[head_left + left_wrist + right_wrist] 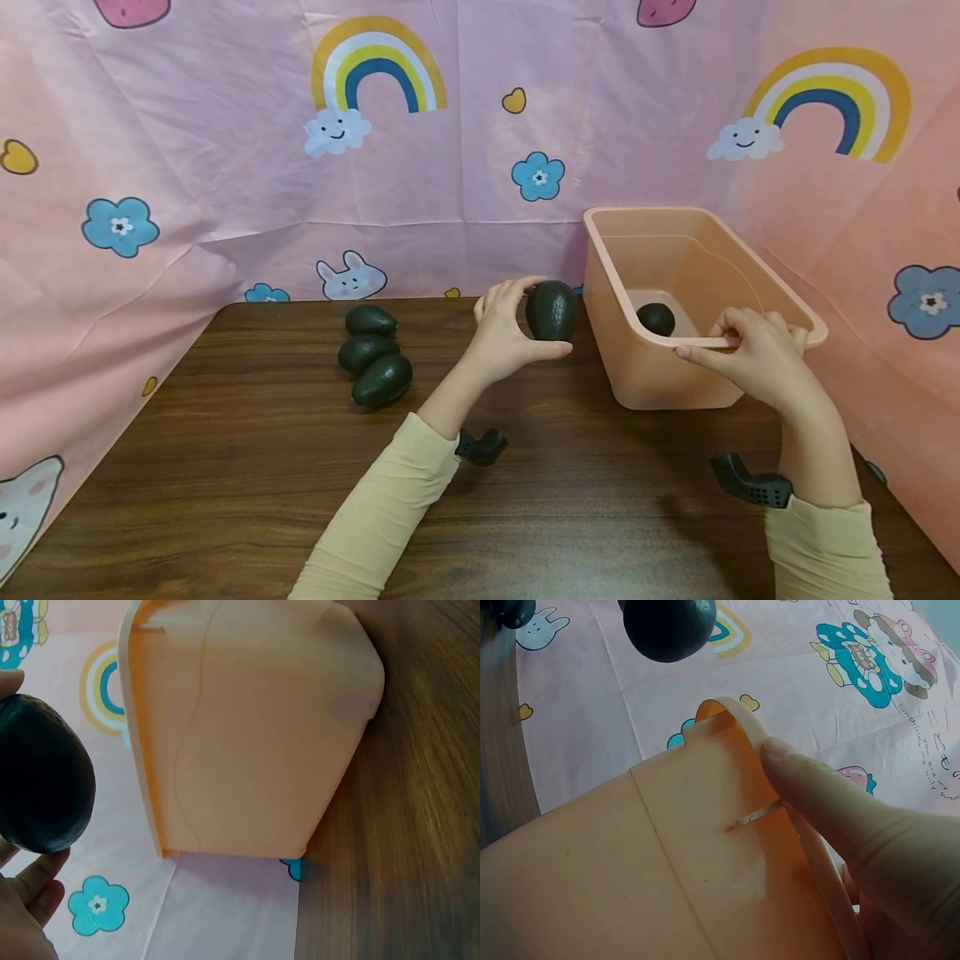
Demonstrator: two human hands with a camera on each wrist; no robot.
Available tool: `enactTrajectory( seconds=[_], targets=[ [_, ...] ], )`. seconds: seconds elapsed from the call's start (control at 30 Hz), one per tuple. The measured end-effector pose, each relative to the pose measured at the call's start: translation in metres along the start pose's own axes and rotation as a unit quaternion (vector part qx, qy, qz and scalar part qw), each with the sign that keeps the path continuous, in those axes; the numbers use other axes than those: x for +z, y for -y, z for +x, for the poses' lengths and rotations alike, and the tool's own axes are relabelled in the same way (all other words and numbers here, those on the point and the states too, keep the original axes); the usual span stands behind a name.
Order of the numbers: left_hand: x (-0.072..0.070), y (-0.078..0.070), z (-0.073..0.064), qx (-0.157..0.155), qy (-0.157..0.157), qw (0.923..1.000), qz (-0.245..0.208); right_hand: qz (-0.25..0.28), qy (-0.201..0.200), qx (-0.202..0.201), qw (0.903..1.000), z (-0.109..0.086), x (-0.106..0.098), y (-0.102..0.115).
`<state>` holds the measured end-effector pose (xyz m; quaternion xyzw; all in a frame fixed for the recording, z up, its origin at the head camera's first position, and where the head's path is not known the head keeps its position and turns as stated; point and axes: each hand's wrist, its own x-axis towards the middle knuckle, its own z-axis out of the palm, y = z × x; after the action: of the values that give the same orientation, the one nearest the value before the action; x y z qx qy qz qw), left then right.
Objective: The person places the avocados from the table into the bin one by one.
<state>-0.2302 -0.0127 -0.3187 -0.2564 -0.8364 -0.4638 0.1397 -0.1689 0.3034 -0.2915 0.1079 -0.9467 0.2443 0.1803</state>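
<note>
A dark green avocado (551,311) is held between the thumb and fingers of my left hand (504,333), just left of a peach-coloured plastic bin (667,375). In the left wrist view that avocado (45,776) appears at the left edge, with the bin's side wall (247,742) beyond it. My right hand (757,354) grips the bin's near rim, thumb outside and fingers over the inner side. Inside the bin lies another avocado (656,319), partly hidden by the rim. Farther left on the table, three avocados (382,380) sit close together.
The dark wooden table (247,467) meets a patterned pink cloth (480,167) at its back and sides. Black wrist mounts (482,447) stick out below both hands. The bin stands near the table's back right corner.
</note>
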Motion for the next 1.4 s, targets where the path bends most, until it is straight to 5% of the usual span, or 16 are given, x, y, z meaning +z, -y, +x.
enactTrajectory(
  seconds=[1.4],
  targets=[
    [0.036,-0.048,0.040,0.052,0.057,0.9968,0.022,0.000,-0.006,-0.005,1.0000,-0.001,0.000,-0.001]
  ],
)
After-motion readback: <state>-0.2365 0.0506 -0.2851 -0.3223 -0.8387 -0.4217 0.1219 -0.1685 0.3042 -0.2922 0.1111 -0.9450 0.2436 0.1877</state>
